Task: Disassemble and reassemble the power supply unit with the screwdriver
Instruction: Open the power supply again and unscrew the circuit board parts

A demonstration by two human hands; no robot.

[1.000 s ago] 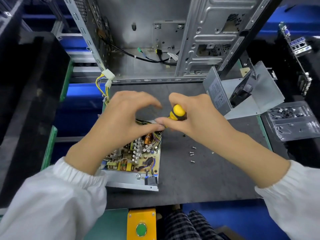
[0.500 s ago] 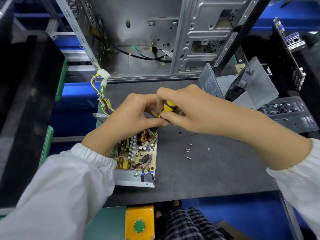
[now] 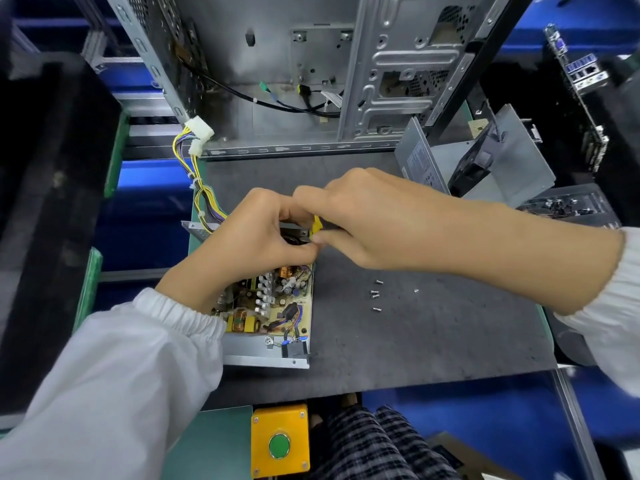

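The opened power supply unit point(image 3: 273, 351) lies on the dark mat with its circuit board point(image 3: 273, 299) bare and a yellow wire bundle point(image 3: 204, 199) leading off its far left corner. My right hand point(image 3: 349, 216) grips the screwdriver, of which only a sliver of yellow handle point(image 3: 316, 224) shows between my fingers. My left hand point(image 3: 256, 233) curls over the far end of the unit, fingertips meeting the right hand at a dark part point(image 3: 294, 233) there. Whether the left hand holds that part is hidden. Several loose screws point(image 3: 375, 295) lie on the mat to the right.
An open computer case point(image 3: 311, 71) stands at the back. The unit's removed metal cover with its fan point(image 3: 485, 157) leans at the right, beside a clear tray of small parts point(image 3: 568, 206). A yellow box with a green button point(image 3: 280, 441) sits at the near edge.
Both hands have closed together over the far end of the unit. The screwdriver handle, plainly seen a second ago, is now almost hidden inside my right hand.
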